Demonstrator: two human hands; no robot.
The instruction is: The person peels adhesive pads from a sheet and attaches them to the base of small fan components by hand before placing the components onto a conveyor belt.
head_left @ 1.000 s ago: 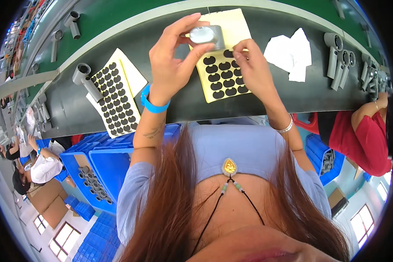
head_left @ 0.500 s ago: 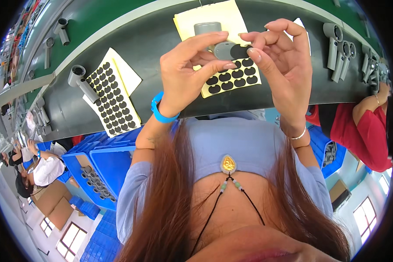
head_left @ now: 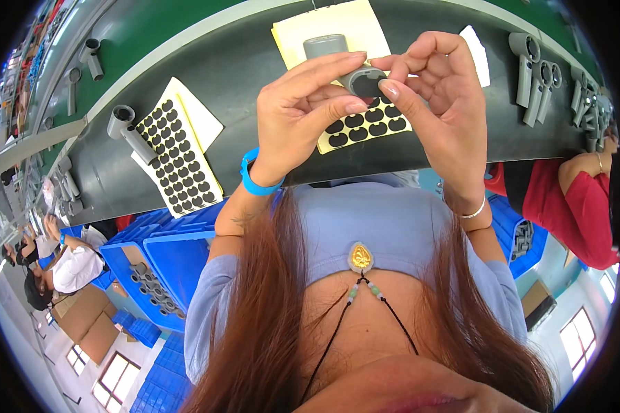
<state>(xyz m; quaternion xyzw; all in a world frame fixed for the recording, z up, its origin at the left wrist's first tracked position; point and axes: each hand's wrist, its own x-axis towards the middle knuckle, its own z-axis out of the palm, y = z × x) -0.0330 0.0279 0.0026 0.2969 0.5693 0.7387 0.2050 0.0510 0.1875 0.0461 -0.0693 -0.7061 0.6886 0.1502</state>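
Observation:
My left hand point(head_left: 293, 113) grips a grey plastic housing point(head_left: 352, 77) between fingers and thumb, above the bench. A dark round sticker point(head_left: 368, 82) lies over the housing's round end. At that sticker's right edge, my right hand point(head_left: 441, 103) has thumb and index finger closed, its other fingers curled. Just beyond my left fingers shows a grey rounded piece point(head_left: 326, 45); whether it belongs to the held housing I cannot tell. Beneath my hands lies a yellow sheet of black stickers point(head_left: 365, 127), partly hidden by them.
To the left, a grey pipe-like housing point(head_left: 132, 134) rests on another sticker sheet point(head_left: 179, 158). More grey housings point(head_left: 530, 79) stand at the right of the dark bench point(head_left: 255, 76). Blue crates point(head_left: 179, 255) sit below its edge. A co-worker in a red sleeve point(head_left: 572, 213) is at the right.
My right hand has shifted slightly left toward the housing. The dark sticker, which stuck out to the right before, now lies over the round end, which has tilted.

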